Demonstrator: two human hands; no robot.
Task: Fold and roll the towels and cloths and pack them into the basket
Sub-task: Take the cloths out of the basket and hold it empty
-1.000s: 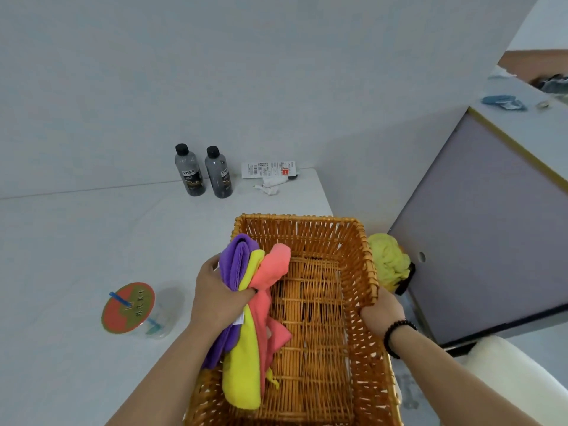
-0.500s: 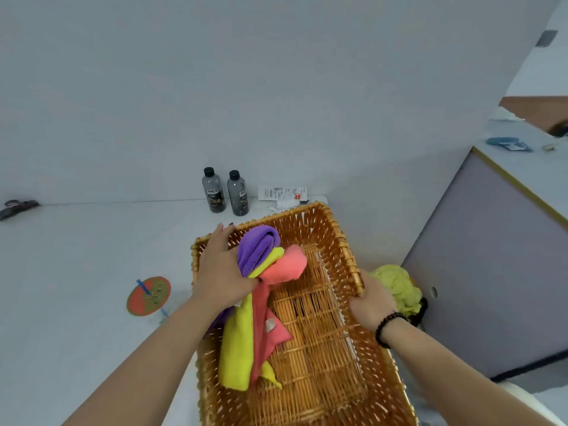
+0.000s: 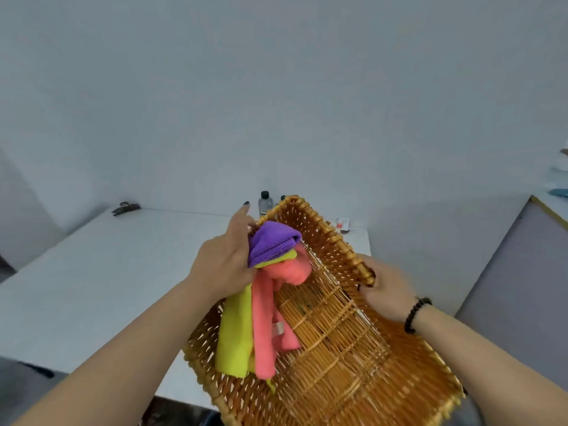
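Cloths (image 3: 264, 290) in left hand (image 3: 224, 265), bottle label (image 3: 264, 210) unreadable

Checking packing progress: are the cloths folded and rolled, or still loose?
Loose. The left hand grips the purple cloth, yellow cloth and pink cloth bunched at the top, ends hanging unrolled into the basket.

A single head-worn wide-angle camera looks forward and down from close above the woven orange wicker basket (image 3: 338, 348), across the white tabletop (image 3: 107, 272) toward the pale wall; no second view overlaps it
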